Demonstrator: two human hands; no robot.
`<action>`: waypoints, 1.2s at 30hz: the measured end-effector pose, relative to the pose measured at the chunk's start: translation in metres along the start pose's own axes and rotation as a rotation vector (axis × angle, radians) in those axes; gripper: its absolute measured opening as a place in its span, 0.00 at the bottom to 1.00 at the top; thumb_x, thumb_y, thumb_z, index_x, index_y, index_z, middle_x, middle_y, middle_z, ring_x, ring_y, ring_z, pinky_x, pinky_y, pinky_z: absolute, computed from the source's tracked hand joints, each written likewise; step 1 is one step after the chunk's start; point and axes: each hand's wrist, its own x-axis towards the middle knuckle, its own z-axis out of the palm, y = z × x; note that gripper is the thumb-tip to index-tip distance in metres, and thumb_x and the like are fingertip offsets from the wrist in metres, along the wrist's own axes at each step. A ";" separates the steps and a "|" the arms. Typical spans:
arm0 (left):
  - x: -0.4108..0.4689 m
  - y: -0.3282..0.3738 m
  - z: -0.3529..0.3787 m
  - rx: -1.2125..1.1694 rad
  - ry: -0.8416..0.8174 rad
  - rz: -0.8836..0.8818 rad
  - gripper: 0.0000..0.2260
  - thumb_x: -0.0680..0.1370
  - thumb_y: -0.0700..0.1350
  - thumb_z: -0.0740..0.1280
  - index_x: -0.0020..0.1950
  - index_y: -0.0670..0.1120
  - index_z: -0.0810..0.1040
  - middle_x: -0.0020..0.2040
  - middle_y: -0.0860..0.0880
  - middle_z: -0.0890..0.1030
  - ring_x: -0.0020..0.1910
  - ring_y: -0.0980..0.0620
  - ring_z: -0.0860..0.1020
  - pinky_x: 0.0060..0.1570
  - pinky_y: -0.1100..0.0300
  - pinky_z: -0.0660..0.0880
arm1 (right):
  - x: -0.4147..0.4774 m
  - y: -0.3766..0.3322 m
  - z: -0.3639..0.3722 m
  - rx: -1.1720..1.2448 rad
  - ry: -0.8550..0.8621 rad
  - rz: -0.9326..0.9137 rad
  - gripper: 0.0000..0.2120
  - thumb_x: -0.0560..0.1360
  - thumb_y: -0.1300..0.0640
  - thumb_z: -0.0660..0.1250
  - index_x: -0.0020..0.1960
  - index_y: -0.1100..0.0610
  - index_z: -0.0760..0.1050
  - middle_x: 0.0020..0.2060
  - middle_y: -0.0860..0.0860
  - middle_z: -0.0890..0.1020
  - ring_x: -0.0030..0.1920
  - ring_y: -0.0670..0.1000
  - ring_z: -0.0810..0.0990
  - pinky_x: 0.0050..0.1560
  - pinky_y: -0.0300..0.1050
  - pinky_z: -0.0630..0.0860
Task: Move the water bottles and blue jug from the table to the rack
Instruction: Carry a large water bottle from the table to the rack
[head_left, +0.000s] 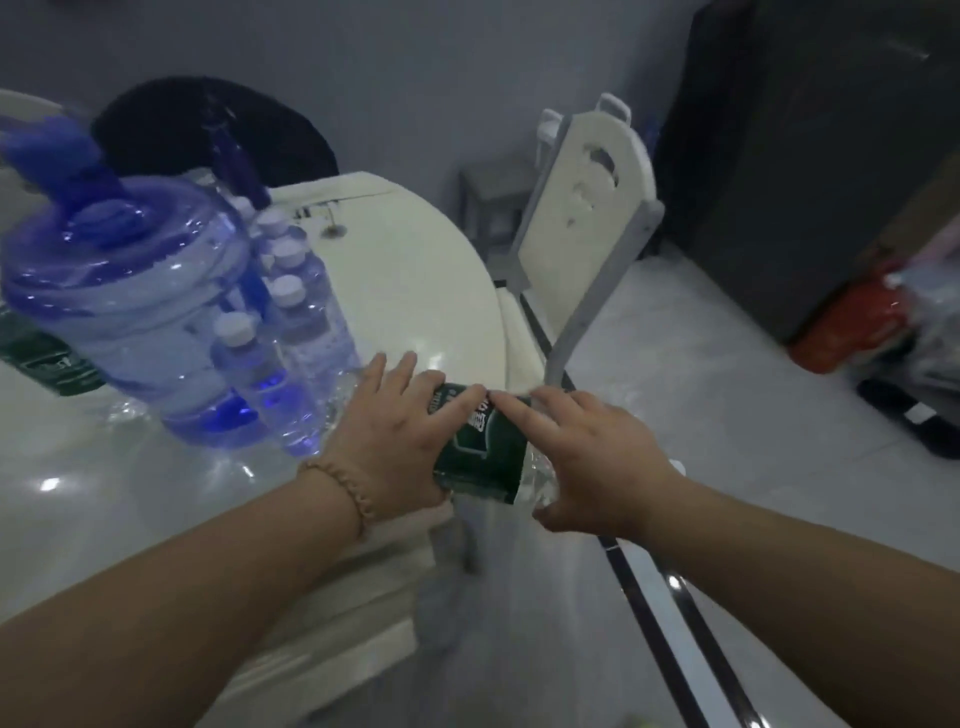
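A clear water bottle with a dark green label (480, 447) lies on its side at the round white table's (410, 291) near right edge. My left hand (395, 441) grips its left side and my right hand (597, 462) grips its right side. A large blue jug (124, 301) with a blue cap and handle stands on the table at the left. Several small water bottles with white caps (291, 322) stand right beside the jug. No rack is in view.
A white chair (587, 218) stands at the table's right side. A dark round object (208, 124) sits behind the jug. Another green-labelled item (47, 358) lies at the far left. A dark cabinet (810, 156) and bags (893, 322) occupy the right floor.
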 end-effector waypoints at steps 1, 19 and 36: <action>0.031 0.029 -0.007 -0.006 -0.015 0.023 0.40 0.59 0.62 0.74 0.66 0.50 0.67 0.54 0.39 0.77 0.53 0.35 0.75 0.55 0.38 0.71 | -0.020 0.036 -0.007 -0.006 0.000 0.023 0.58 0.60 0.37 0.74 0.74 0.43 0.37 0.67 0.53 0.67 0.61 0.57 0.70 0.56 0.55 0.75; 0.368 0.212 -0.028 0.041 0.076 0.244 0.41 0.65 0.67 0.67 0.71 0.55 0.52 0.65 0.45 0.70 0.60 0.43 0.70 0.59 0.46 0.67 | -0.097 0.375 -0.066 -0.107 0.040 0.258 0.57 0.61 0.37 0.72 0.73 0.41 0.33 0.69 0.53 0.65 0.63 0.56 0.69 0.57 0.51 0.72; 0.742 0.125 0.050 0.049 0.028 0.238 0.42 0.65 0.66 0.68 0.71 0.57 0.50 0.66 0.45 0.69 0.62 0.42 0.68 0.62 0.43 0.65 | 0.139 0.681 -0.079 -0.093 0.015 0.289 0.56 0.62 0.37 0.70 0.73 0.42 0.32 0.71 0.52 0.62 0.64 0.55 0.67 0.59 0.51 0.72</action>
